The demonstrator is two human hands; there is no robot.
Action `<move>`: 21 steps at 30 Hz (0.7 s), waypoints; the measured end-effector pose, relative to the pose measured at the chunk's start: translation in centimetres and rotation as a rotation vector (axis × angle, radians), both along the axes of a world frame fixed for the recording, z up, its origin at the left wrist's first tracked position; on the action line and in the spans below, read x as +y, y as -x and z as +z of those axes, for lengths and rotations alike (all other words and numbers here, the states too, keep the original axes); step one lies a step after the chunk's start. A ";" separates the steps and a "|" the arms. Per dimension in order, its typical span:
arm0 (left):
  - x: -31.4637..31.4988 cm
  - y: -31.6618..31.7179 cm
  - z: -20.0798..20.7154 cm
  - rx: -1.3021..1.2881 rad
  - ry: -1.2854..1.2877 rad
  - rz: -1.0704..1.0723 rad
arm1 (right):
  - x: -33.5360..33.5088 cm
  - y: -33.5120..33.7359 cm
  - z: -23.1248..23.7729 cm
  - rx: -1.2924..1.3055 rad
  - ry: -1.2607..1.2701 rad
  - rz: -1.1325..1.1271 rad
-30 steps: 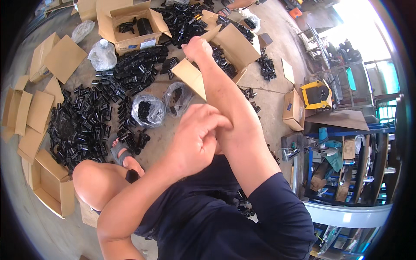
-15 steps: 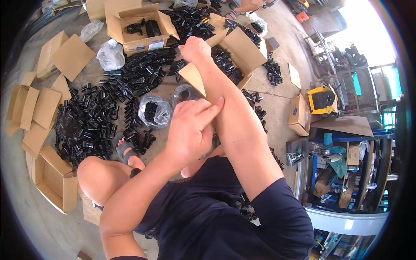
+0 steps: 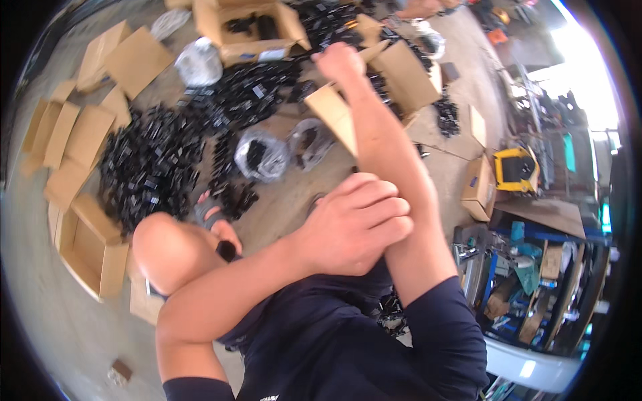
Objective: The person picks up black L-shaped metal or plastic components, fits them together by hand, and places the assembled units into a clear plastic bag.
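My left hand point(image 3: 358, 224) lies across my right forearm, its fingers curled closed against the skin. No object shows in it. Farther out, my right hand point(image 3: 341, 63) is closed in a loose fist, with nothing visible in it. It hovers by the raised flap of an open cardboard box point(image 3: 408, 79) holding black parts, and the arm hides some of that box. Below it on the floor are two clear plastic bags point(image 3: 262, 156) with black pieces inside. A large heap of small black parts point(image 3: 150, 164) spreads to the left.
Another open carton point(image 3: 251, 50) stands at the far side, beside a white plastic bag point(image 3: 198, 63). Empty cartons point(image 3: 83, 250) line the left. On the right are a yellow-framed device point(image 3: 516, 169), a closed box point(image 3: 479, 187) and a cluttered shelf rack point(image 3: 535, 281). A person's arm point(image 3: 428, 8) shows at the top.
My left hand has moved right and curled its extended finger in, now lying over my right forearm. The view has shifted, so the surroundings sit higher and farther right.
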State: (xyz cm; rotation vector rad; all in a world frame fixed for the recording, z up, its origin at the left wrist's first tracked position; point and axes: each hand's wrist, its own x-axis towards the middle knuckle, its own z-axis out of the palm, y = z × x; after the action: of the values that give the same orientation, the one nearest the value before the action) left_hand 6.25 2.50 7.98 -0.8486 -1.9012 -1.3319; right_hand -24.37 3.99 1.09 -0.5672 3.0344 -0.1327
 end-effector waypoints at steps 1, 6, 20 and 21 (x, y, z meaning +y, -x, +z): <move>0.2 -0.1 -0.2 -0.026 0.009 -0.019 | 0.8 0.8 -1.2 0.040 0.010 0.002; 0.1 -0.4 -0.7 -0.011 -0.011 -0.009 | 0.9 2.5 -2.5 -0.121 0.071 -0.066; 0.2 -1.0 -2.2 0.221 0.249 0.043 | -9.7 -7.8 4.5 -0.436 0.927 0.270; 0.1 -1.0 -2.2 0.239 0.256 0.059 | -9.4 -7.8 4.6 -0.444 0.918 0.260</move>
State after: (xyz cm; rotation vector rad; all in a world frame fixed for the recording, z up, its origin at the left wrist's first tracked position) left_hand 7.22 2.64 5.80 -1.0205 -1.9125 -0.9185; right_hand -16.58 -5.45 5.73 -0.8103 2.2969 -1.4408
